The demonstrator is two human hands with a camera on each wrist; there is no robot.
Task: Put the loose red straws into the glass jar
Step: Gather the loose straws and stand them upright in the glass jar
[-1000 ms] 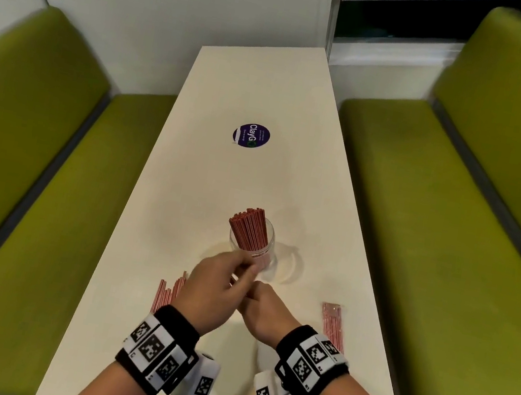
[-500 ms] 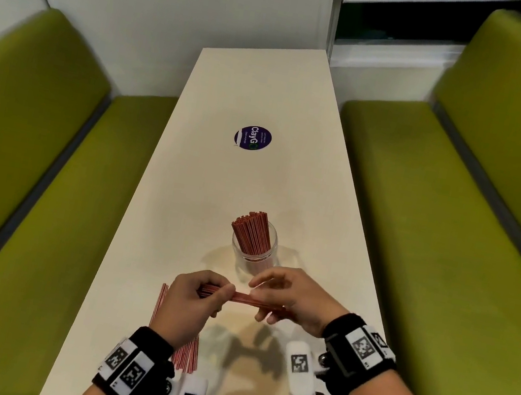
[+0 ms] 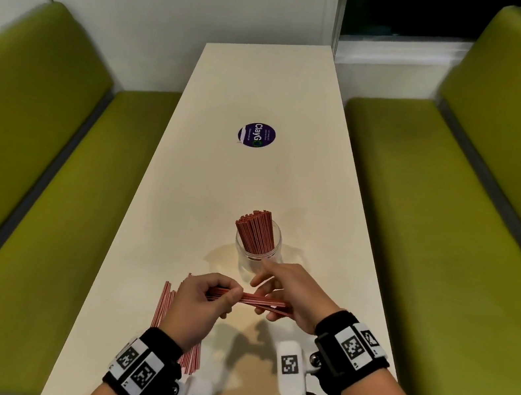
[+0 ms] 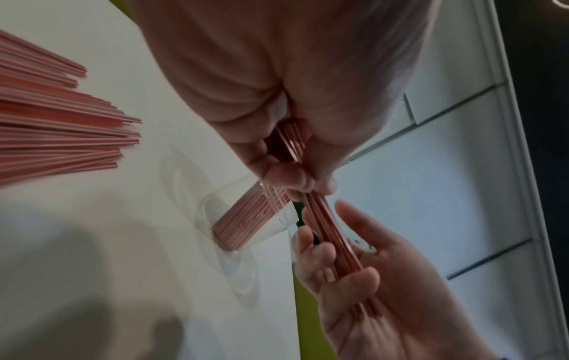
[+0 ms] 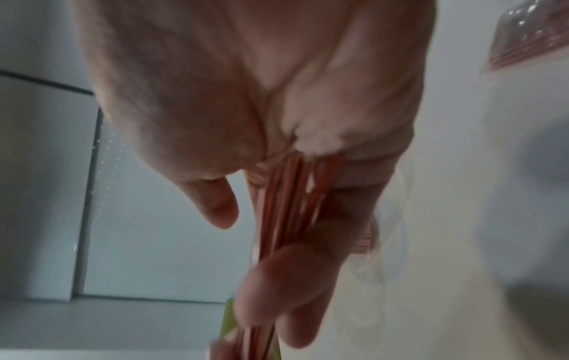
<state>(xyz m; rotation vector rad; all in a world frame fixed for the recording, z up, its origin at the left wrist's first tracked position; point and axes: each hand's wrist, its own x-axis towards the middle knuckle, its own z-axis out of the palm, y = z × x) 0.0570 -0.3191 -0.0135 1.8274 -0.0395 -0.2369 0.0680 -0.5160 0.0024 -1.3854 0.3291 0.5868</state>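
Note:
A clear glass jar point(image 3: 255, 255) stands mid-table with a thick bunch of red straws point(image 3: 254, 234) upright in it. Just in front of it, a small bundle of red straws point(image 3: 251, 299) lies level between my hands, above the table. My left hand point(image 3: 198, 304) grips its left end in curled fingers. My right hand point(image 3: 291, 293) holds the right end, its index finger stretched toward the jar. In the left wrist view, the bundle point(image 4: 326, 231) runs from my left hand point(image 4: 292, 121) into my right hand's palm point(image 4: 369, 292). More loose red straws point(image 3: 163, 305) lie on the table under my left hand.
The long white table point(image 3: 266, 76) carries a round purple sticker point(image 3: 256, 135) beyond the jar. Green benches flank it on the left point(image 3: 27, 191) and right point(image 3: 438, 228). In the right wrist view, another batch of red straws point(image 5: 529, 41) lies on the table.
A second ago both hands were together at the jar. They have since drawn back toward me, and a bundle of straws is now held level between them. Little has moved in the last half second.

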